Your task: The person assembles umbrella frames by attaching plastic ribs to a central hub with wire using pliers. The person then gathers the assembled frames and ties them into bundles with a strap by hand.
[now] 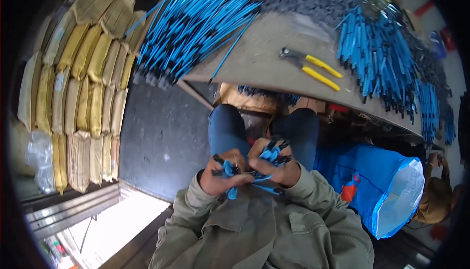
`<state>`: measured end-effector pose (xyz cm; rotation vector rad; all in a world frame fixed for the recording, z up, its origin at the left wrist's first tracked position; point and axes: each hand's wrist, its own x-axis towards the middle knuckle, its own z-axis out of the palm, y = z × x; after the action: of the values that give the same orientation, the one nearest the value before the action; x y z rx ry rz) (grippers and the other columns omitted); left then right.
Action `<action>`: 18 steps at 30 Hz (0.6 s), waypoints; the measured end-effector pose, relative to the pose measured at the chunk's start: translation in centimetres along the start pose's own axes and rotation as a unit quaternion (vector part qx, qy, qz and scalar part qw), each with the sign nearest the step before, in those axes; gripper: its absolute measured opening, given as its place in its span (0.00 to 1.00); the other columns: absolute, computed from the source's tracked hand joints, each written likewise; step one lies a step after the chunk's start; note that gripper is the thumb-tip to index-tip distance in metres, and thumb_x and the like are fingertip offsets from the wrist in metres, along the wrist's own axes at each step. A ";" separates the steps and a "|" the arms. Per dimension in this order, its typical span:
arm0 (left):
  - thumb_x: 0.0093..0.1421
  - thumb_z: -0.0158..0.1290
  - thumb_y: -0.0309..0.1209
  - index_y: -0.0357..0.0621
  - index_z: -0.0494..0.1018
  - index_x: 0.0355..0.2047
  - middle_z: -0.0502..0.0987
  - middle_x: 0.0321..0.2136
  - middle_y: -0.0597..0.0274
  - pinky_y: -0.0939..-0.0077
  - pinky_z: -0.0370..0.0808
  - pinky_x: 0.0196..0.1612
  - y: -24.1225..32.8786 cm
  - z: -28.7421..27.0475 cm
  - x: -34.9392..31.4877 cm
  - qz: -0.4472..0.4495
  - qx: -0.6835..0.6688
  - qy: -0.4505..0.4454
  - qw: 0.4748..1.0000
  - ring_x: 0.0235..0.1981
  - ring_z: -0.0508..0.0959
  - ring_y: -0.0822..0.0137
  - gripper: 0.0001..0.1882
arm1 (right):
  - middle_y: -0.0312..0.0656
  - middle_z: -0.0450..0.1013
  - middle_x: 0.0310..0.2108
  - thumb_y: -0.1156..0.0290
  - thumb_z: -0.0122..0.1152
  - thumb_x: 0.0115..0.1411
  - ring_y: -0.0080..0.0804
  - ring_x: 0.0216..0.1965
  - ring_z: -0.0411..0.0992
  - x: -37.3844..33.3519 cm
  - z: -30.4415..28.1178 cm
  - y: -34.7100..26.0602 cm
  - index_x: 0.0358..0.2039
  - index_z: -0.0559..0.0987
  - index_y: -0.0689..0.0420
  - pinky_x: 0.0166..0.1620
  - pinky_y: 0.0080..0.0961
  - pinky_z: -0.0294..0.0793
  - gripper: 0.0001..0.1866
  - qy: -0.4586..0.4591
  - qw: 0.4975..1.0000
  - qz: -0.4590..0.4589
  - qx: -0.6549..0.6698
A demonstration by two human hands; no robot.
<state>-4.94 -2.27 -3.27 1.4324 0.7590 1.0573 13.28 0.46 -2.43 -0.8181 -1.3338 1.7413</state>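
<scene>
Olive jacket [252, 232] nearest: grip check

Our left hand [212, 184] grasps one bundle of blue, black-tipped rods [228, 170]; our right hand [287, 172] grasps a second bundle [269, 154], both in front of our jacket. Risk: the rods splay, so a loosened grip could drop some.

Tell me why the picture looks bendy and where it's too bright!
Head view: the fisheye lens bows the table into a curve and leaves black corners; head view: the lower-left opening glares washed-out white, and the dark panel has a small shiny spot; head view: the left hand and right hand, holding blue rods, look slightly soft.
</scene>
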 end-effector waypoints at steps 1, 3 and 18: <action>0.44 0.61 0.24 0.38 0.71 0.23 0.72 0.22 0.60 0.77 0.66 0.26 0.1 0.0 0.1 -0.032 0.002 -0.008 0.999 0.23 0.70 0.72 0.09 | 0.37 0.69 0.21 0.74 0.59 0.51 0.18 0.25 0.66 0.1 -0.1 0.1 0.21 0.71 0.61 0.28 0.18 0.64 0.07 -0.020 1.000 0.017 0.001; 0.43 0.61 0.23 0.38 0.71 0.23 0.72 0.22 0.63 0.79 0.66 0.26 0.5 0.0 0.0 -0.101 0.003 -0.010 0.995 0.23 0.70 0.73 0.09 | 0.36 0.68 0.20 0.75 0.59 0.50 0.17 0.24 0.65 0.2 0.0 0.4 0.21 0.71 0.61 0.27 0.17 0.63 0.07 -0.033 0.999 0.026 0.002; 0.43 0.58 0.20 0.33 0.73 0.34 0.72 0.23 0.60 0.81 0.69 0.27 -2.1 -1.3 -0.6 -0.163 -0.155 0.110 0.968 0.23 0.72 0.72 0.15 | 0.43 0.68 0.39 0.67 0.66 0.48 0.29 0.44 0.66 3.4 -4.0 -2.7 0.46 0.68 0.64 0.49 0.24 0.61 0.26 -0.163 0.969 -0.137 -0.128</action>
<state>-6.10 -2.00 -5.49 0.8981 0.9089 1.0327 15.55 5.70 -0.90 -0.4618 -1.8272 1.5478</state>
